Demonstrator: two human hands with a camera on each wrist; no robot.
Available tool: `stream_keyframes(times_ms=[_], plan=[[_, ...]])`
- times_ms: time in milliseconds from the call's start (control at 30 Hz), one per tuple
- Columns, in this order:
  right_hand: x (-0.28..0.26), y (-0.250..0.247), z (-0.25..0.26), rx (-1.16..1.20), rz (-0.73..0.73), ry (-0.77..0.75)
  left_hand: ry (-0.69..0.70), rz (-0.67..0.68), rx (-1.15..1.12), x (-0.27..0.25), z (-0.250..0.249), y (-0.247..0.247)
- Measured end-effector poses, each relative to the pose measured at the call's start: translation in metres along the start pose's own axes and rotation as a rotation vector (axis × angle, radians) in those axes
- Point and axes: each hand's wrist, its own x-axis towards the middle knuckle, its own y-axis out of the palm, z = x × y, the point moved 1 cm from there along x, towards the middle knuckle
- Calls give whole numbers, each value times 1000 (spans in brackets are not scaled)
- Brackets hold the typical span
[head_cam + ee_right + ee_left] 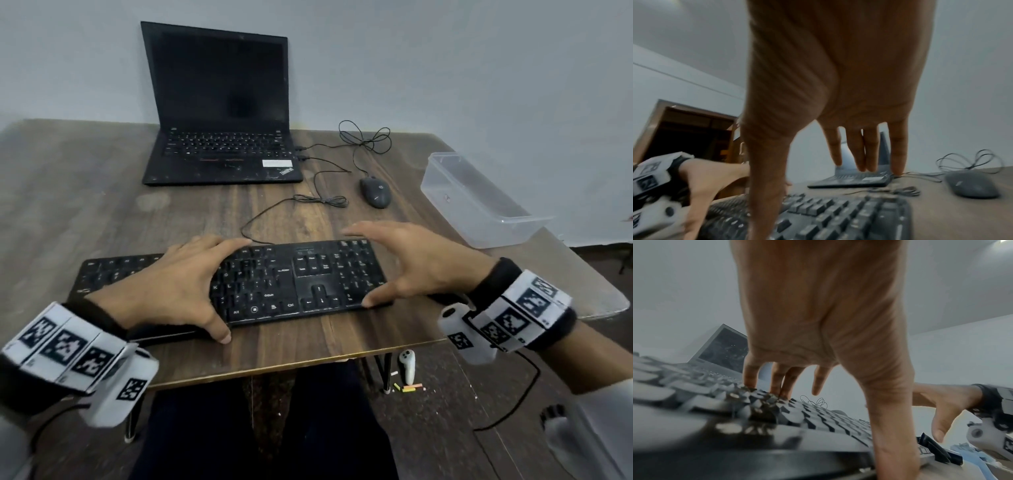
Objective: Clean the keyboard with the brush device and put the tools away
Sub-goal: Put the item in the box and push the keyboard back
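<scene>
A black keyboard point(308, 274) lies across the near part of the wooden table point(85, 205). My left hand point(205, 287) spans its middle, with the fingers point(750, 378) down on the far key rows and the thumb hooked on the near edge, gripping it. My right hand point(387, 267) is at the keyboard's right end. Its thumb touches the near edge, and its straight fingers point(859, 154) hover above the far edge without touching. No brush device shows in any view.
An open black laptop point(222, 137) stands at the back. A wired mouse point(375, 192) and loose cables point(322, 200) lie behind the keyboard. A clear plastic container point(479, 205) sits at the table's right edge. A white handle-like object point(407, 366) lies on the floor.
</scene>
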Motion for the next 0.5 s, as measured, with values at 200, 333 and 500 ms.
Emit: stream_keyframes(times_ms=[200, 333, 500], plan=[[53, 23, 28, -233, 260, -34, 56, -15, 64, 3, -2, -13], [73, 17, 30, -158, 180, -61, 41, 3, 64, 8, 13, -30], [112, 3, 25, -4, 204, -15, -12, 66, 39, 47, 38, -49]])
